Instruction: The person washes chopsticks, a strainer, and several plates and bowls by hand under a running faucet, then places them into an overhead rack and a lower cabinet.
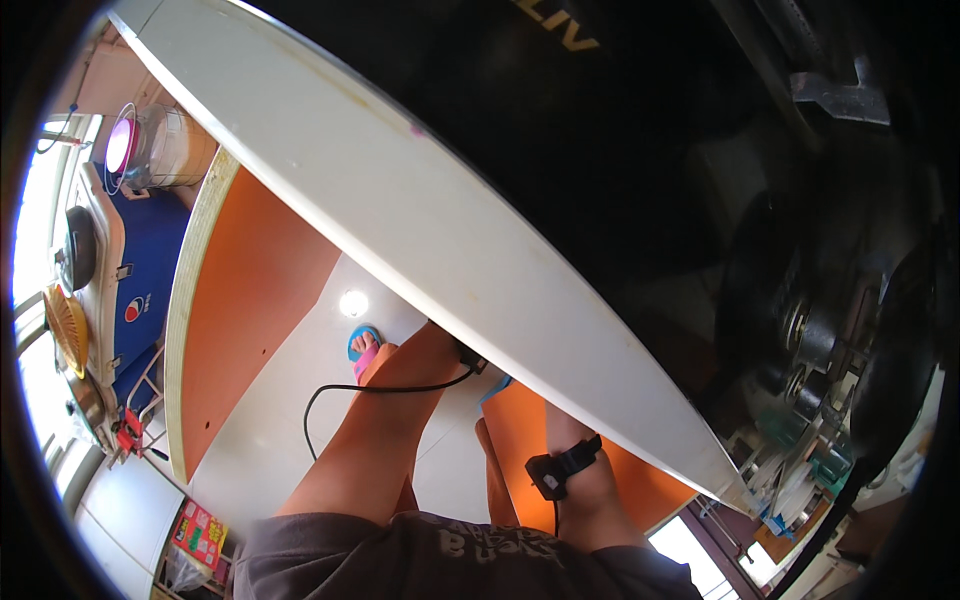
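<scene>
Both my hands are out of view, hidden beneath a white countertop (420, 232) that crosses the picture diagonally. My left forearm (382, 435) reaches under its edge, and a black wrist device (471, 358) with a cable (367, 387) shows there. Further right, a black strapped device (559, 472) sits on my right forearm (592, 517), which also passes under the counter. Orange cabinet doors stand swung out on either side, one on the left (247, 300) and one on the right (517, 442). What my hands touch cannot be seen.
A dark glossy stove top (570, 150) with lettering lies on the counter. Dishes (795, 495) crowd the far right. Along the left are a blue Pepsi cool box (150, 262), a lidded jar (161, 146) and a yellow basket (67, 330). A foot in a blue slipper (365, 343) stands on the tiles.
</scene>
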The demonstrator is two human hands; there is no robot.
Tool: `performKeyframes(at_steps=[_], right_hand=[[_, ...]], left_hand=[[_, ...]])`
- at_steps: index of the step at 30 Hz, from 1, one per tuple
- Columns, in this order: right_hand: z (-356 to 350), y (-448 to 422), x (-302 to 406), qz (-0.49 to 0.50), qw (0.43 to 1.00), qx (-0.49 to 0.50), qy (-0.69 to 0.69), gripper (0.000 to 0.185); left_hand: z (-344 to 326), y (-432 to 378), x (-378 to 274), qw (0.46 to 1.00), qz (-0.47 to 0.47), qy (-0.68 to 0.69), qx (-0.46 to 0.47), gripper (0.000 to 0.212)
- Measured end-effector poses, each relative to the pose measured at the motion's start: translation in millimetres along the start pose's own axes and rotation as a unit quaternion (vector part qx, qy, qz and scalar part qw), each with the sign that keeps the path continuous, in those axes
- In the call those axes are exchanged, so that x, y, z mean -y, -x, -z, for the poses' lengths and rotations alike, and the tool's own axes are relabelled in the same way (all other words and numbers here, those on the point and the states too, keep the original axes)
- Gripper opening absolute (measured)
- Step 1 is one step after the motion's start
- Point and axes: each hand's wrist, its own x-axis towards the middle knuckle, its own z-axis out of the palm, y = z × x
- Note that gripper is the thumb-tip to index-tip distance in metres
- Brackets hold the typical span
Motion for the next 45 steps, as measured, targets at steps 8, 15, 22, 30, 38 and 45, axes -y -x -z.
performKeyframes(at_steps=[8,15,22,30,38,45], right_hand=[[6,5,5,-0.01,1.0,0.003,0.02,0.039],[-12,-11,2,-0.018,0.998,0.063,0.025,0.038],[-72,119,-9,-0.109,0.984,0.046,0.136,0.036],[-83,304,42,-0.085,0.982,0.094,0.143,0.036],[-2,435,98,0.017,0.995,0.073,0.067,0.033],[101,475,149,0.145,0.978,0.07,0.131,0.031]], left_hand=[[-3,-20,7,0.999,0.002,0.029,-0.015,0.054],[-10,31,1,1.0,0.023,-0.022,-0.001,0.052],[-11,186,-18,0.991,0.131,0.008,-0.026,0.054],[-105,363,-124,0.975,0.199,-0.031,0.091,0.038],[-173,442,-126,0.94,0.248,-0.133,0.193,0.031],[-269,479,-45,0.943,0.199,-0.165,0.208,0.031]])
